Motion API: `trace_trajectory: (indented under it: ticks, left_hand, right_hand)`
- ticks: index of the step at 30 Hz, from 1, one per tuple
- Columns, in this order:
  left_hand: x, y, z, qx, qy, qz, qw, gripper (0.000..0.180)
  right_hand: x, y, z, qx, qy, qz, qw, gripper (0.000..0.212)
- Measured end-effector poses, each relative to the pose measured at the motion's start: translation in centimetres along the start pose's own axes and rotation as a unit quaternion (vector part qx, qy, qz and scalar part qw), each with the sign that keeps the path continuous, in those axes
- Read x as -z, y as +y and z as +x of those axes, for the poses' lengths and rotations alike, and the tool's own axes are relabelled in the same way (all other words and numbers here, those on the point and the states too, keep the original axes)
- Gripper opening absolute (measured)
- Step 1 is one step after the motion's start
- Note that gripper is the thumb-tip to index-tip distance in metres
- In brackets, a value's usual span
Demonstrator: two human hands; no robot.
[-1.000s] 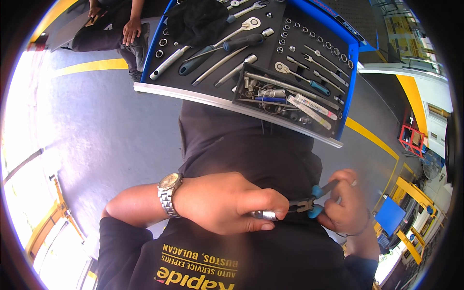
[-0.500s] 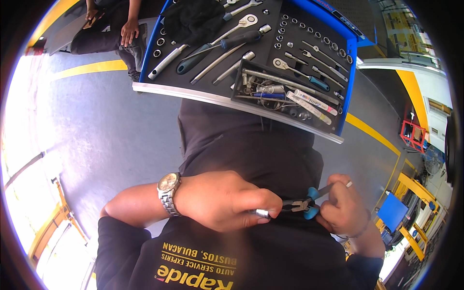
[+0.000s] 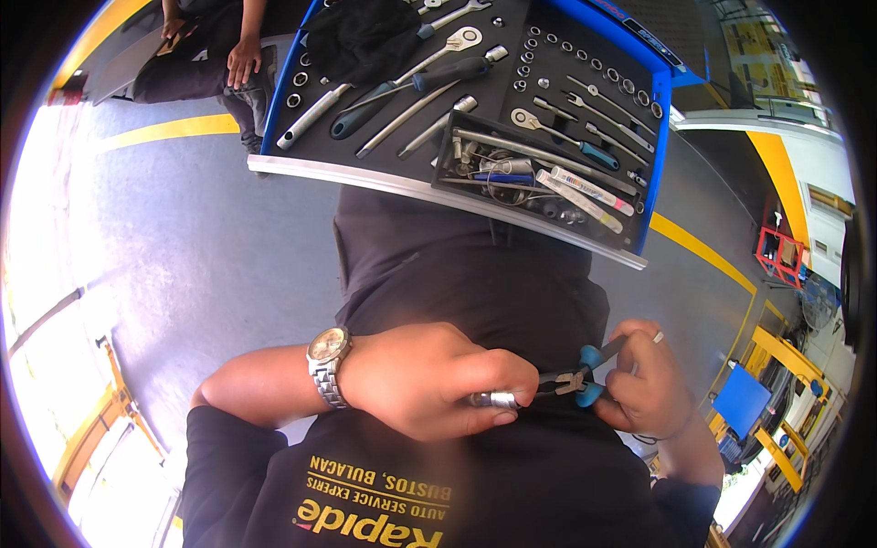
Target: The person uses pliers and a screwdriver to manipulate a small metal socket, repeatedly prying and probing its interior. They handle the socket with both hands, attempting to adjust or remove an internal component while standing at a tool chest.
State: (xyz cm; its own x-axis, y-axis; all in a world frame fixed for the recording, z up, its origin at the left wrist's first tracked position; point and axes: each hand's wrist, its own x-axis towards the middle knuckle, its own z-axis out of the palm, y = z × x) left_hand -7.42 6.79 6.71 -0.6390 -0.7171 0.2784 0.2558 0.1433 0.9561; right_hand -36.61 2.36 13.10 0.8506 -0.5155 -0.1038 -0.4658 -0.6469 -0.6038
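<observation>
In front of my dark shirt, my left hand (image 3: 438, 384) is closed in a pinch around a small silver cylinder-shaped piece (image 3: 498, 399), most of it hidden by the fingers. A dark, thin part (image 3: 548, 385) stretches from those fingers to the jaws of a pair of pliers (image 3: 573, 382). Whether the jaws clamp this part is too small to tell. The pliers have blue-and-black handles, and my right hand (image 3: 647, 384) is closed around them, a ring on one finger. A silver wristwatch (image 3: 328, 347) sits on my left wrist.
Beyond my body an open blue tool drawer (image 3: 665, 151) holds ratchets, wrenches and sockets. A black tray (image 3: 446, 155) of loose bits lies in it, near a black cloth or glove (image 3: 361, 41). Another person's hand (image 3: 244, 62) rests on a leg at upper left.
Both hands and the pliers have shifted only slightly; the grip looks the same. The drawer sits a touch further left in view.
</observation>
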Motion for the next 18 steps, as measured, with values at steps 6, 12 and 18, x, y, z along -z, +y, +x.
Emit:
trace_trajectory:
  ticks: [6,12,18]
  left_hand:
    - [0.0,-0.1,-0.1,-0.014,0.012,-0.005,1.0,0.028]
    - [0.0,-0.4,0.1,-0.053,0.007,-0.052,0.997,0.028]
    - [0.2,-0.5,0.2,-0.056,0.014,-0.074,0.996,0.024]
  right_hand:
    - [0.1,-0.3,0.3,-0.003,0.01,-0.015,1.0,0.03]
    - [0.1,0.5,0.1,0.006,0.019,0.006,1.0,0.028]
    - [0.0,1.1,0.1,0.002,0.043,0.0,0.999,0.026]
